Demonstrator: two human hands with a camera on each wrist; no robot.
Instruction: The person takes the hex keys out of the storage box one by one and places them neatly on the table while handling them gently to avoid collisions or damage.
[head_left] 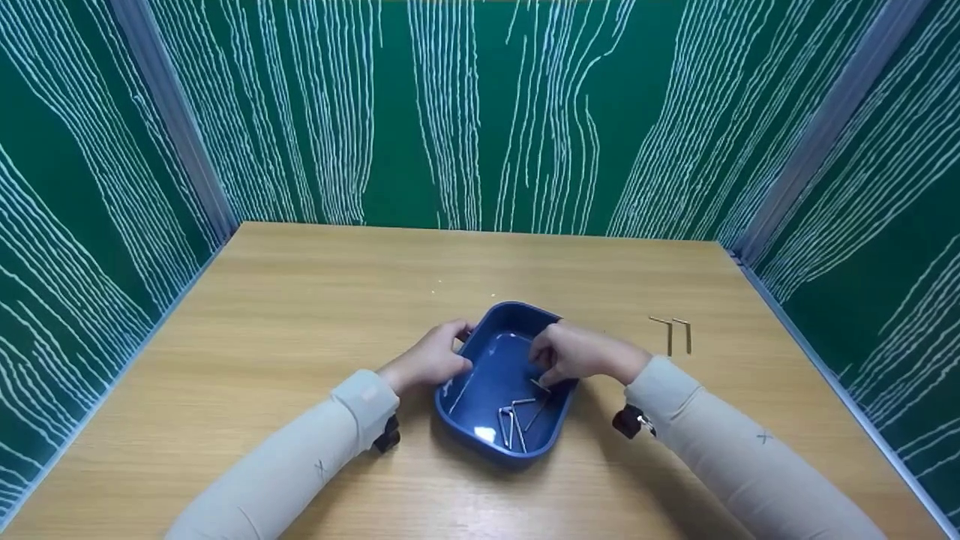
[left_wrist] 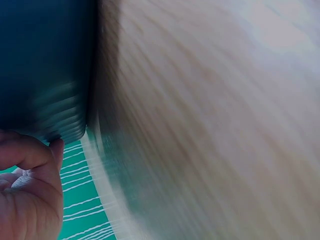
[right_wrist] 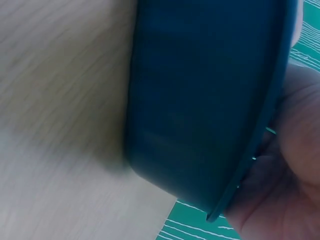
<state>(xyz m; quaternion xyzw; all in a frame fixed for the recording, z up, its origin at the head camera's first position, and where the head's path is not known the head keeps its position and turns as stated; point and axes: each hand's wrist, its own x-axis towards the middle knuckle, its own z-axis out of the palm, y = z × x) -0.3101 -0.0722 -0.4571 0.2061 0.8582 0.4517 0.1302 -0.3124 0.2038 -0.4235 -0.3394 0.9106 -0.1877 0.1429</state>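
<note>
A deep blue plastic box (head_left: 469, 416) with rounded corners stands at an angle on the table. My left hand (head_left: 435, 356) grips its left side, thumb at the rim and fingers against the outer wall; in the left wrist view, curled fingers (left_wrist: 30, 155) meet that wall. My right hand (head_left: 574, 352) reaches over the right rim into the box. Its thumb and fingertips pinch the short end of an L-shaped hex key (head_left: 534, 414), whose long arm slants down toward the box floor. Other hex keys (head_left: 511, 424) lie in the near end of the box.
Two more hex keys (head_left: 679, 335) lie side by side on the wooden table (head_left: 330, 277), right of the box. Tiny pale specks dot the table behind the box. Green panels (head_left: 390, 112) with white wavy lines enclose the back and sides.
</note>
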